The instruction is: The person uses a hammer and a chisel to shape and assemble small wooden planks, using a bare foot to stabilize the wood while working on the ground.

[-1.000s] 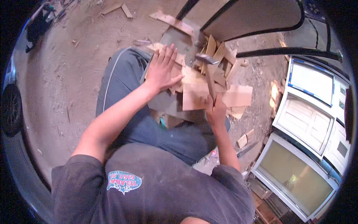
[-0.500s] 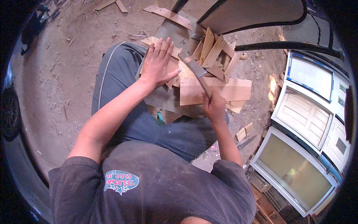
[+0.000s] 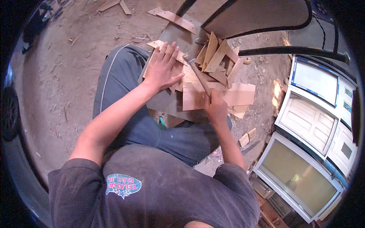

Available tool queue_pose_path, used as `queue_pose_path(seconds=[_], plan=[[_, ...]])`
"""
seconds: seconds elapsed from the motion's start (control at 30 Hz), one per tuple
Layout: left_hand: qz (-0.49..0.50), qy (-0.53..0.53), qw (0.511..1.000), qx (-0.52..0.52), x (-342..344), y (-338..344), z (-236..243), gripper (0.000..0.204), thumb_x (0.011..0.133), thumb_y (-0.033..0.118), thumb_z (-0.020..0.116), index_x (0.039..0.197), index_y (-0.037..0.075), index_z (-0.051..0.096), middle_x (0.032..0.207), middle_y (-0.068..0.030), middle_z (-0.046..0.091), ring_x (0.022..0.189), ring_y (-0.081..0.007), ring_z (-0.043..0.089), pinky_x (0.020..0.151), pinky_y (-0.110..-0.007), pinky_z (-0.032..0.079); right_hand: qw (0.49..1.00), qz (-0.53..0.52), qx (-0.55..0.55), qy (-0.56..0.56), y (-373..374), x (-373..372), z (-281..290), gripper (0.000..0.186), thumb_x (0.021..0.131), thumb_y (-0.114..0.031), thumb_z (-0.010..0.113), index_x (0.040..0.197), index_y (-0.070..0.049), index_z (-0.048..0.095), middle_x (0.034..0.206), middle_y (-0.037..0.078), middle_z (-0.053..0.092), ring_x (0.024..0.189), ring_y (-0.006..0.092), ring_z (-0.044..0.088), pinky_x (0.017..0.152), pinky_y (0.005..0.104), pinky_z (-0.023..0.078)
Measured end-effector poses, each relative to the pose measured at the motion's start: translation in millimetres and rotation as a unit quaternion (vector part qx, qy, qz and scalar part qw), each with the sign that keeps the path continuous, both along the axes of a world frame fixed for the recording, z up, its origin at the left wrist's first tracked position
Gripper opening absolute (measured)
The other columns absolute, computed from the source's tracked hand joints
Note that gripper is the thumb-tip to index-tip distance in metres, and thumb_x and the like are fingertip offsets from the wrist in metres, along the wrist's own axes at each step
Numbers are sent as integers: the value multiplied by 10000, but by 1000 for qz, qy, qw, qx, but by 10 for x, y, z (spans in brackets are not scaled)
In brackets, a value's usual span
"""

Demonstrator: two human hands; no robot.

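My left hand (image 3: 162, 70) lies flat with fingers spread on thin pale wooden boards (image 3: 178, 57) in front of me. Closed around a hammer's wooden handle is my right hand (image 3: 215, 108). The hammer (image 3: 200, 77) slants up and left, its metal head just right of my left fingers, over the edge of the boards. Whether the head touches the wood I cannot tell. Beneath its handle a wider reddish plank (image 3: 239, 94) lies across the grey work surface (image 3: 165, 102). Behind the hammer, several cut wooden pieces (image 3: 216, 57) lean in a heap.
Two more wood strips (image 3: 176, 21) lie at the far end of the work surface. A dark-framed chair (image 3: 262, 19) stands far right. White framed panels (image 3: 310, 117) lean along the right side. Scraps and shavings are scattered over the dirt floor (image 3: 70, 72).
The hammer head has come down slightly, and its blur has lessened. My right hand has shifted a little left. The left hand stays spread on the boards.
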State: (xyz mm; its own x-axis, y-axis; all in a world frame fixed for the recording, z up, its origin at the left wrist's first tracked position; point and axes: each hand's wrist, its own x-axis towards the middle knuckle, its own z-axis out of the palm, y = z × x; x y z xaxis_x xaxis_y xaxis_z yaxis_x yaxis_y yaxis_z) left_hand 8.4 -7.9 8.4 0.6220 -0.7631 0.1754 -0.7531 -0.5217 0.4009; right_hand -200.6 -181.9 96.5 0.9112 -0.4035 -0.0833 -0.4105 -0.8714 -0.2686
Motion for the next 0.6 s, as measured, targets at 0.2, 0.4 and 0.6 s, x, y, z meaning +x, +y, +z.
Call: queue_pose_path(seconds=[0.2,0.4,0.6], plan=[[10,11,1000,19,-20,19,4,1055,880,646,627,1666,51,251,1738,-140,226,1616,-352,166,1313,-514,107,981,-10,125,-150,73,-66,67,204,934,-178,707,1094,-70,640,776,213,673,693,429,696,602,517,541],[17,14,1000,15,-41,12,-16,1126,874,657,641,1668,0,187,1757,-149,166,1631,-347,110,1314,-527,86,997,-56,55,11,168,-14,232,200,940,-185,693,1083,-61,632,771,216,662,698,445,683,623,525,542],[32,20,999,-11,-46,-9,-80,1190,860,693,644,1670,-21,143,1756,-171,155,1638,-318,91,1319,-509,71,994,10,43,-97,99,-40,-29,241,1016,-259,679,970,-31,613,707,250,622,666,481,651,583,510,494]])
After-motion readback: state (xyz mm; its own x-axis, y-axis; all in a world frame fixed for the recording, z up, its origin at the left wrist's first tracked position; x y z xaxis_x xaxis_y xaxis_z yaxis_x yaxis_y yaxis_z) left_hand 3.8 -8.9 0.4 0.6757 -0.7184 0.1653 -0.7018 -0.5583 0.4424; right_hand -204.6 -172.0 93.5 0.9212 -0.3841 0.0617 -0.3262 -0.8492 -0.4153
